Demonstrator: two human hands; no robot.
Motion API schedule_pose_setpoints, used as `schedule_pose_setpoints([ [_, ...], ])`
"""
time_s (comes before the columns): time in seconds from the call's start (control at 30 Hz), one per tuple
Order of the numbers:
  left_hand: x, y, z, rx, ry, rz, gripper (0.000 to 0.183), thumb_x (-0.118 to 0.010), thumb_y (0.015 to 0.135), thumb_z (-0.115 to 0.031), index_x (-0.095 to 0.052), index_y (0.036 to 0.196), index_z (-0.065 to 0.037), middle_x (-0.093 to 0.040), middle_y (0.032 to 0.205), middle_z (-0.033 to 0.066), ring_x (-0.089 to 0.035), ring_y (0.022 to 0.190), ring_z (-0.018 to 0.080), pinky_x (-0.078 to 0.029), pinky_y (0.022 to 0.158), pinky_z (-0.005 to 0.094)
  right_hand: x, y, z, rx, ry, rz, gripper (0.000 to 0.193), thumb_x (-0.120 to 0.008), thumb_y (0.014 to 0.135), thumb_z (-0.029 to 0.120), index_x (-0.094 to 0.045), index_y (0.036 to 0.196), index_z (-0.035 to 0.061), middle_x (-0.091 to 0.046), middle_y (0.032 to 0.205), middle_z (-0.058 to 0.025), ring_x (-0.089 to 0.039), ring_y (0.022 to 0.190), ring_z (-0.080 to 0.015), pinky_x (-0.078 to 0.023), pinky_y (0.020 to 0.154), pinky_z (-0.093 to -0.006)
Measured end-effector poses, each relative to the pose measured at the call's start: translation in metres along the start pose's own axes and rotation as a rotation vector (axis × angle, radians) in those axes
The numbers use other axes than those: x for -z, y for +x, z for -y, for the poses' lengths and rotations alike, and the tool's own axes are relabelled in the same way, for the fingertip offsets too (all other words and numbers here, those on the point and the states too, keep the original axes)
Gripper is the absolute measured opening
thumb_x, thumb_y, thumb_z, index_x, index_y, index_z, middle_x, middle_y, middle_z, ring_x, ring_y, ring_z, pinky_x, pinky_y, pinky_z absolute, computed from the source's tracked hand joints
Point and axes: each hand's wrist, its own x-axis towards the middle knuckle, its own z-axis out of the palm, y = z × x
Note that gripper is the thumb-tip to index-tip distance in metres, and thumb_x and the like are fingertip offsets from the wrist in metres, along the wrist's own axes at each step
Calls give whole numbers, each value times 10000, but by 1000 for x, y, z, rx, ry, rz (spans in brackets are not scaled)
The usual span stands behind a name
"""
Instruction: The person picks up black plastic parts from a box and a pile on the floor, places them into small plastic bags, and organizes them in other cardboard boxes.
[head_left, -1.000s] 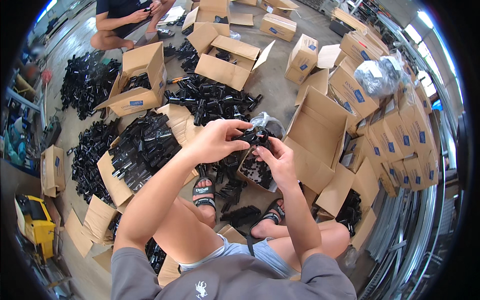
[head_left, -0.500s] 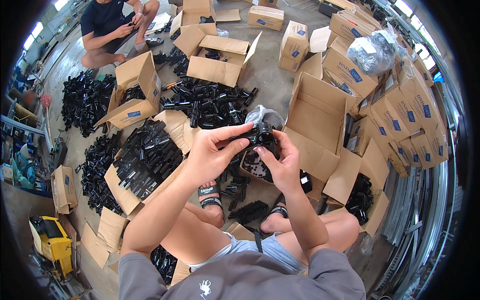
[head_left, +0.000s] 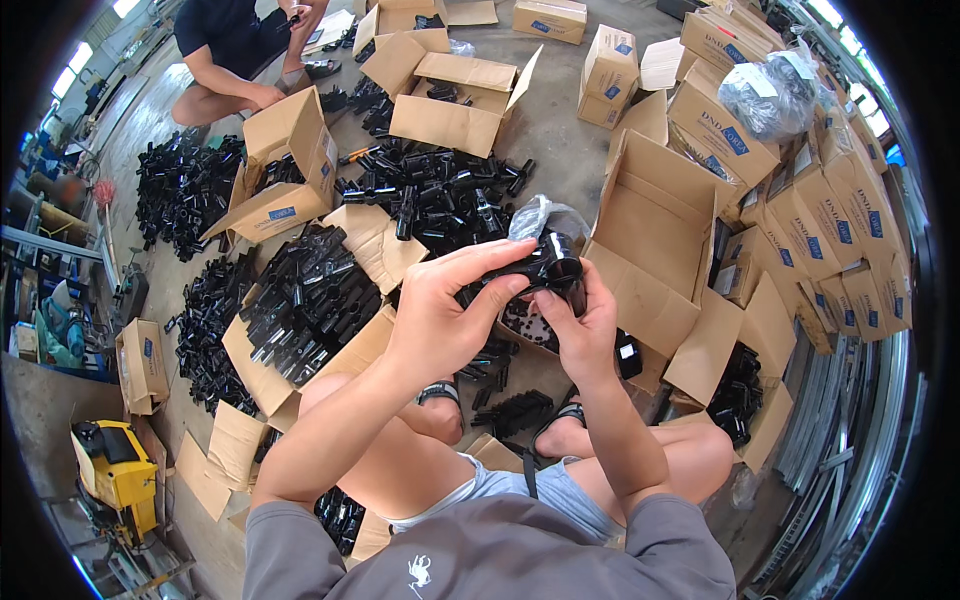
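Observation:
Between my two hands is a glossy black part with a round, tube-like end (head_left: 564, 262). My left hand (head_left: 450, 318) grips its left side, fingers stretched along the top and thumb beneath. My right hand (head_left: 582, 328) closes round its right end, with the thumb pressed on the near side. The fingers hide much of the part. Just below my hands is an open box of small black pieces (head_left: 527, 326), partly covered. Behind them shows a clear plastic bag (head_left: 548, 217). Similar black parts lie in a heap (head_left: 450, 195) beyond my left hand.
An open carton (head_left: 655, 220) stands to the right, beside stacked cartons (head_left: 810, 215). Black parts fill a flattened box (head_left: 310, 300) at left. Metal profiles (head_left: 850, 430) lie far right, and a yellow machine (head_left: 120, 480) stands lower left. A co-worker (head_left: 225, 60) sits at the far left.
The view has shifted, so the surroundings sit further right. My hands still hold the black part, turned slightly. The co-worker's one hand has lowered towards the open carton.

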Motion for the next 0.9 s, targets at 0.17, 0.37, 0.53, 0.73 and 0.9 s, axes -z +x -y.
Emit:
schedule_pose_setpoints([
  [0.17, -3, -1, 8, 105, -81, 14, 353, -670, 971, 18, -684, 1322, -16, -743, 1174, 86, -665, 1024, 78, -544, 864, 234, 0, -1, -11, 25, 18, -46, 392, -714, 973, 67, -546, 1313, -36, -702, 1107, -75, -691, 976, -123, -561, 873, -263],
  [0.37, -9, -1, -7, 259, -146, -2, 356, -700, 953, -15, -684, 1309, -8, -758, 1110, 120, -709, 973, 116, -564, 821, 250, -2, 1, -8, -5, -31, -132, 354, -728, 974, 115, -592, 1264, -35, -717, 1022, -64, -699, 867, -109, -551, 763, -237],
  [0.53, -13, -7, 16, 343, -77, -14, 409, -719, 933, -39, -649, 1332, 14, -775, 1033, 179, -755, 880, 151, -591, 818, 288, -2, 18, 12, -272, -295, -131, 448, -754, 965, 218, -604, 1286, -55, -731, 899, -75, -672, 632, -100, -508, 565, -220],
  [0.73, -10, 0, 20, 890, -721, -87, 285, -597, 1058, -132, -636, 1280, 41, -717, 1111, 95, -705, 1022, 155, -612, 884, 283, 31, 33, 18, -168, -155, -8, 615, -610, 1037, 463, -519, 1410, -18, -753, 924, -119, -697, 646, -123, -471, 531, -204],
  [0.9, 0, -2, 22, 881, -949, -152, 247, -583, 1062, -147, -621, 1257, 1, -709, 1202, 126, -699, 1121, 212, -578, 995, 325, 98, 52, -96, -280, -508, -385, 384, -565, 1069, 370, -618, 870, 46, -662, 689, -38, -612, 561, -102, -463, 504, -256],
])
